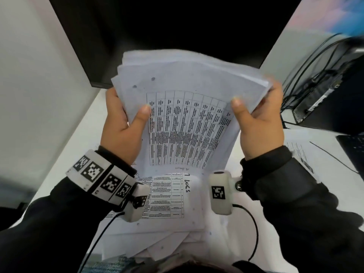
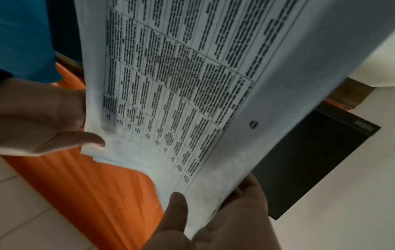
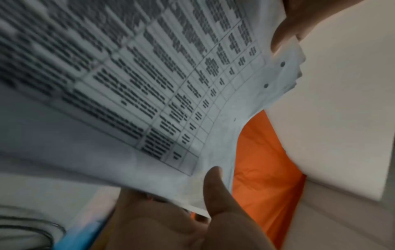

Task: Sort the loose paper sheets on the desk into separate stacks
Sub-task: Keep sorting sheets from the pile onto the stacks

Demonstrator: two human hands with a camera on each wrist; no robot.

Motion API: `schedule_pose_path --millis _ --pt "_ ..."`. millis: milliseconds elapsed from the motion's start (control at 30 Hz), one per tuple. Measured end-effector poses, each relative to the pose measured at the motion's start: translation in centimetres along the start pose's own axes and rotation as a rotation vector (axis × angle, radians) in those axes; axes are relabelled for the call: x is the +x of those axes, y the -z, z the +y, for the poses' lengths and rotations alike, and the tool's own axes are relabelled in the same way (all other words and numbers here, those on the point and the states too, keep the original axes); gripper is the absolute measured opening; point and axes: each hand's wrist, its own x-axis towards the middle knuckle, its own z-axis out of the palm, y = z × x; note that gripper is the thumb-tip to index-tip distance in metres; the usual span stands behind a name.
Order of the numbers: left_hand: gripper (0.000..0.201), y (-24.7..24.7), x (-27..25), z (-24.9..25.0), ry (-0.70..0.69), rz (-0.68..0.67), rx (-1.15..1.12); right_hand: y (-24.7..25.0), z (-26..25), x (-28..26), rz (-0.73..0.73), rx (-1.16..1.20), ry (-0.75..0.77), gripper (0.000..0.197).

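A thick bundle of white sheets, its top page printed with a dense table, is held up above the desk, bowed and tilted. My left hand grips its left edge, thumb on the top page and fingers behind. My right hand grips the right edge the same way. The left wrist view shows the bundle with my left thumb on it and the right hand at the far side. In the right wrist view the bundle rests under my right thumb. More loose sheets lie fanned on the desk below.
A dark monitor stands right behind the bundle. Cables and a black device sit at the right, with a keyboard corner and further printed sheets. The white desk runs off to the left.
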Motion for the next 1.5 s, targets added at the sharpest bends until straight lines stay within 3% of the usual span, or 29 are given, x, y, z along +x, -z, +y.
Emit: schedule_pose_path --millis 67,133,200,267,367,500,600,733,867,1000,1267,1500 --pt "0.04 0.3 -0.1 -0.3 0.021 -0.014 -0.044 0.3 -0.8 0.3 0.002 -0.079 0.17 0.063" --pt "0.047 0.5 -0.3 -0.9 0.028 -0.02 -0.05 0.4 -1.2 0.6 -0.042 -0.277 0.309 0.067" --pt "0.052 0.4 -0.4 -1.2 0.033 -0.019 -0.01 0.3 -1.3 1.0 -0.125 -0.468 0.352 0.053" --pt "0.048 0.3 -0.5 -1.5 0.058 0.014 0.006 0.5 -0.9 1.4 -0.121 -0.567 0.326 0.038" --pt "0.035 -0.1 -0.3 -1.1 0.105 0.084 0.013 0.3 -1.1 1.6 -0.066 -0.56 0.323 0.031" --pt "0.028 -0.2 0.6 0.5 0.09 0.196 0.009 -0.1 -2.1 1.9 -0.083 -0.569 0.379 0.045" --pt "0.031 -0.2 1.1 2.4 -0.025 0.233 0.003 0.0 -3.0 2.1 -0.095 -0.535 0.404 0.057" --pt "0.036 0.1 0.2 3.6 -0.125 0.191 0.001 0.3 -3.1 1.9 -0.056 -0.453 0.464 0.055" --pt "0.034 0.1 -1.8 1.8 -0.041 0.133 0.008 -0.5 -1.9 0.1 -0.063 -0.31 0.31 0.073" --pt "0.028 -0.7 -2.9 1.3 0.018 0.155 0.05 -1.2 -0.5 -1.3 -0.059 -0.251 0.213 0.074" --pt "0.025 -0.6 -2.5 3.7 -0.246 0.209 0.072 -1.3 -2.4 -1.9 0.037 -0.241 0.255 0.069" --pt "0.032 -0.3 -3.8 -1.6 0.062 0.171 0.104 -1.5 4.3 -4.6 -0.122 -0.182 -0.221 0.059"
